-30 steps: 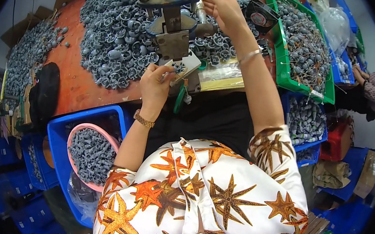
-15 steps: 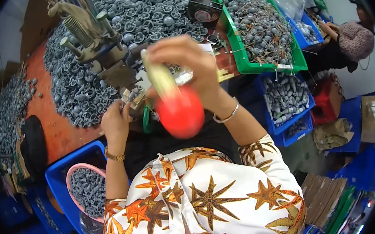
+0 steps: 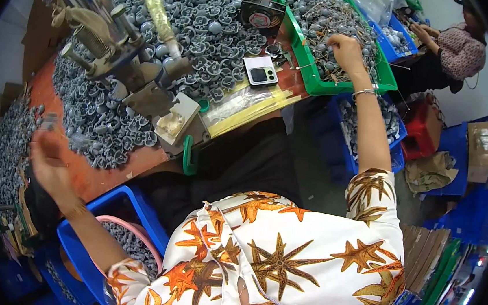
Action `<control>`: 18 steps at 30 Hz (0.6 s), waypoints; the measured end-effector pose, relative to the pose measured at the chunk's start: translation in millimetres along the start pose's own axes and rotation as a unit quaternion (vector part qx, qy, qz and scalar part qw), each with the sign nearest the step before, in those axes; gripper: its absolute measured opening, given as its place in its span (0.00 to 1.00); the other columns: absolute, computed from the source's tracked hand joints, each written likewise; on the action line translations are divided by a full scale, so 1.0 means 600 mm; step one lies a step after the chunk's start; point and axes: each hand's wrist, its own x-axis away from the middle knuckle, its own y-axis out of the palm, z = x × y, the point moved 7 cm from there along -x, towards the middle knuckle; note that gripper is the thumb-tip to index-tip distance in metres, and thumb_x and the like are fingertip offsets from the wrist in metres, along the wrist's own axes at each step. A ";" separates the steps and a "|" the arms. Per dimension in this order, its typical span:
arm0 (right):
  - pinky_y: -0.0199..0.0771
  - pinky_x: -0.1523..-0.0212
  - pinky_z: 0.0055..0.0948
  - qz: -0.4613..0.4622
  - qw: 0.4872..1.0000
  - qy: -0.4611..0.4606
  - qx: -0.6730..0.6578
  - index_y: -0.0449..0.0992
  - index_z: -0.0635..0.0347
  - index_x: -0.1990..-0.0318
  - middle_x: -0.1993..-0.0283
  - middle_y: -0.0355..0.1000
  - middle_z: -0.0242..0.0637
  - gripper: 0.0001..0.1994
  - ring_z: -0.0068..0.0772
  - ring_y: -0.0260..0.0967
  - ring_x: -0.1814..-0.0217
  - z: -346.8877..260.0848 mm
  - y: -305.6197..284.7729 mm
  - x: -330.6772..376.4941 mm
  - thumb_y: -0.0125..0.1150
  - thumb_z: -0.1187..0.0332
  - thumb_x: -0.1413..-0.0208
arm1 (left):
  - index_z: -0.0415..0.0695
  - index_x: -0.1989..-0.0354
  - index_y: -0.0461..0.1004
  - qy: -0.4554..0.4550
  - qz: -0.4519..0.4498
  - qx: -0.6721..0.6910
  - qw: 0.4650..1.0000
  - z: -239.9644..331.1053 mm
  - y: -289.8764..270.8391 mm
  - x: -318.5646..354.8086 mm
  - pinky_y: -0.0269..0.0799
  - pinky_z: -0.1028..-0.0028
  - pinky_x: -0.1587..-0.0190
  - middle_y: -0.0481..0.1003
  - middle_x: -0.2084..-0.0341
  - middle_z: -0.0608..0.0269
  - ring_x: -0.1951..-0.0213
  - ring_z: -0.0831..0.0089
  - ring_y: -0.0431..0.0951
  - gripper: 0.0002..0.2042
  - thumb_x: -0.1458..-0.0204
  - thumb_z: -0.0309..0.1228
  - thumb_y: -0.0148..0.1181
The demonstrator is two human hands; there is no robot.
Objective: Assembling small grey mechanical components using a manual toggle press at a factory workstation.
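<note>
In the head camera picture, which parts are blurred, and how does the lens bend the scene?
Head view: the left hand is smeared by motion blur; the right hand in the green tray is sharper. Fisheye distortion curves the table edge and leaves a black rim around the picture. Lighting is even, with no strong glare; the grey parts stay clear.

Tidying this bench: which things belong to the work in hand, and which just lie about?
In use:
right hand in green tray of small parts
left hand by grey parts heap
hand press

Lying about:
phone
small fan
plastic bags
</note>
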 end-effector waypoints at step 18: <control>0.74 0.65 0.20 0.147 0.936 0.092 -0.307 0.77 0.62 0.68 0.70 0.74 0.33 0.12 0.24 0.72 0.70 0.187 -0.077 -0.236 0.53 0.64 0.40 | 0.36 0.58 0.75 0.128 0.065 -0.637 0.757 -0.100 -0.172 0.017 0.72 0.72 0.62 0.77 0.66 0.54 0.66 0.69 0.77 0.15 0.53 0.30 0.63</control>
